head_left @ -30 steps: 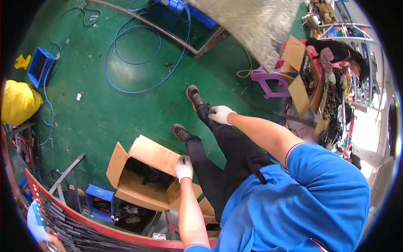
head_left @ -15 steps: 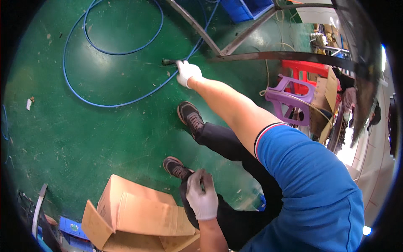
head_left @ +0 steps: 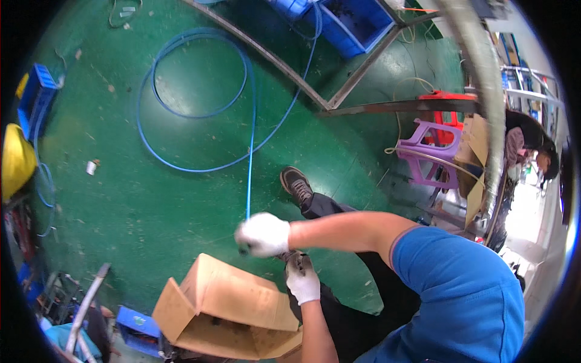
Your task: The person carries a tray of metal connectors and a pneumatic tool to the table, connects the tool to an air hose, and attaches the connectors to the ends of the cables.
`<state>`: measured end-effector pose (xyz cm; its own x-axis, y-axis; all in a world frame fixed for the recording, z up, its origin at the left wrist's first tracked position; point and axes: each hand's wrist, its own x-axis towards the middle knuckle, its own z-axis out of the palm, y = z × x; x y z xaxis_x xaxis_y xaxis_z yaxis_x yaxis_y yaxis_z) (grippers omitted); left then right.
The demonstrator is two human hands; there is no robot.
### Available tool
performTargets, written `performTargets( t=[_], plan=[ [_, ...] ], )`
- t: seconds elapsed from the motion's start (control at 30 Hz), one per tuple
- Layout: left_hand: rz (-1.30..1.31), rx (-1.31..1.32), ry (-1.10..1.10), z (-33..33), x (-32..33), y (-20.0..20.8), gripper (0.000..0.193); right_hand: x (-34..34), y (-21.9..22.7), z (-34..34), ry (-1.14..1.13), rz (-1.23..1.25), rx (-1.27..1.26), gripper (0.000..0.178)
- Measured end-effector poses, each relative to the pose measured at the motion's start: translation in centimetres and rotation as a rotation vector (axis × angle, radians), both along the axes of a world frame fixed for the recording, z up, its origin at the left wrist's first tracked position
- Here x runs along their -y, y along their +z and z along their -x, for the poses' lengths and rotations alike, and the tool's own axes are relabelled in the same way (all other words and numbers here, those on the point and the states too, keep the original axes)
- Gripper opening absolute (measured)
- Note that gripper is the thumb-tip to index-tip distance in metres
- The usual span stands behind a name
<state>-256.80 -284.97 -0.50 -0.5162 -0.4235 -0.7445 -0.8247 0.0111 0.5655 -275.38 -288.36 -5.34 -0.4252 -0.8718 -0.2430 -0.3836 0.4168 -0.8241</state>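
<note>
Head view: up comes the hose (head_left: pixel 249 181) from the floor (head_left: pixel 133 212), gripped in the right hand (head_left: pixel 264 235), so seemingly ready for use! Left hand (head_left: pixel 302 282) curled, contents unclear.

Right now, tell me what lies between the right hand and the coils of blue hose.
In the head view, a straight run of blue hose leads from the right hand to the coils, over green floor.
</note>
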Motion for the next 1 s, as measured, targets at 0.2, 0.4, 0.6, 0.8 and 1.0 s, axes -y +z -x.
performTargets(
  t=[0.2,0.4,0.6,0.8,1.0],
  plan=[
    [0.168,-0.367,0.092,-12.0,2.9,5.0,0.044,-2.4,24.1,-10.9,0.018,0.183,0.297,0.042],
    [0.035,-0.484,-0.018,-13.0,5.9,17.4,0.044,-9.5,41.7,-11.2,-0.381,0.155,0.384,0.045],
    [-0.159,-0.467,-0.270,-7.9,2.8,24.3,0.045,-14.5,48.2,-13.4,-0.547,0.447,0.390,0.040],
    [-0.114,-0.460,-0.413,-7.4,-4.2,31.6,0.046,-24.9,51.5,-16.8,-0.902,0.568,0.612,0.038],
    [-0.037,-0.426,-0.557,-13.3,-12.9,36.4,0.045,-35.2,49.8,-21.3,-0.828,0.423,0.430,0.040]
  ],
)
